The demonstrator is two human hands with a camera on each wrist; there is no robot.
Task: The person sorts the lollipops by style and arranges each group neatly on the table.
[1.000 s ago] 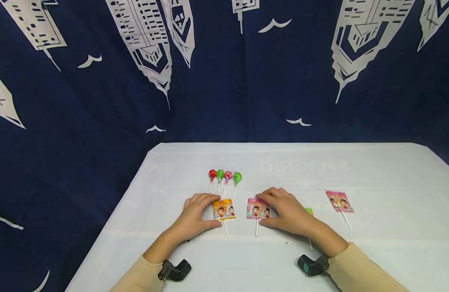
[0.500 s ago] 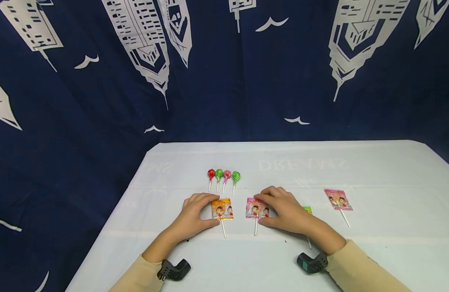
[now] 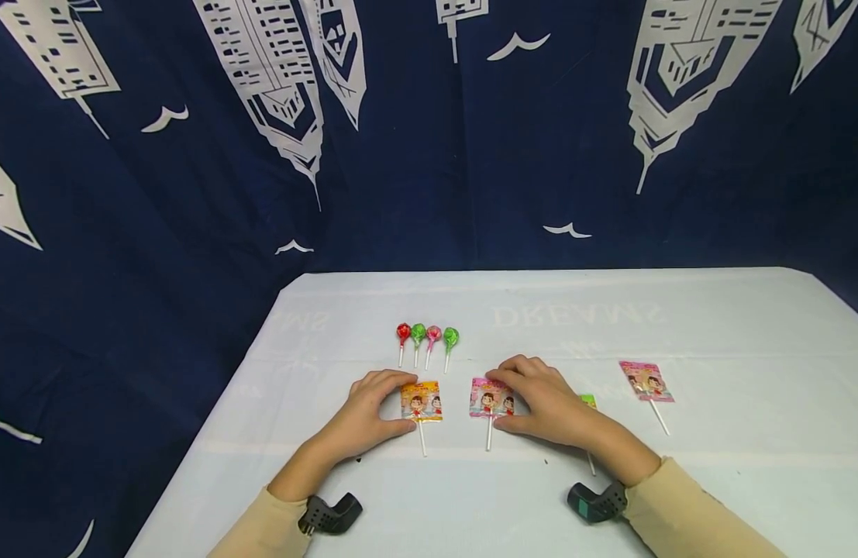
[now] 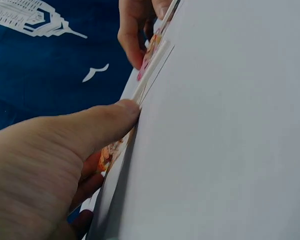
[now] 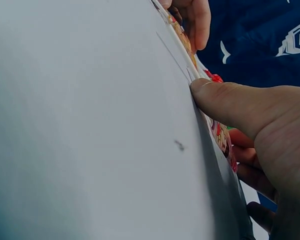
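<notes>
In the head view my left hand (image 3: 370,409) holds an orange flat-wrapped lollipop (image 3: 422,401) at its left side, index finger at the top edge and thumb at the bottom. Across a small gap, my right hand (image 3: 538,399) holds a pink flat-wrapped lollipop (image 3: 490,397) the same way from its right. Both lollipops lie on the white table with their sticks pointing toward me. The left wrist view shows the left thumb (image 4: 110,120) low over the tabletop, partly covering the orange wrapper. In the right wrist view the right thumb (image 5: 230,102) partly hides the pink wrapper.
Behind the hands lies a row of round lollipops: red (image 3: 404,332), green (image 3: 418,333), pink (image 3: 433,334) and green (image 3: 450,338). A green-wrapped lollipop (image 3: 588,400) is mostly hidden under the right forearm. Another pink flat lollipop (image 3: 647,380) lies farther right.
My left hand has moved slightly left with the orange lollipop, whose stick now points more straight toward me. The right hand and pink lollipop stay in place; the head view has shifted a little.
</notes>
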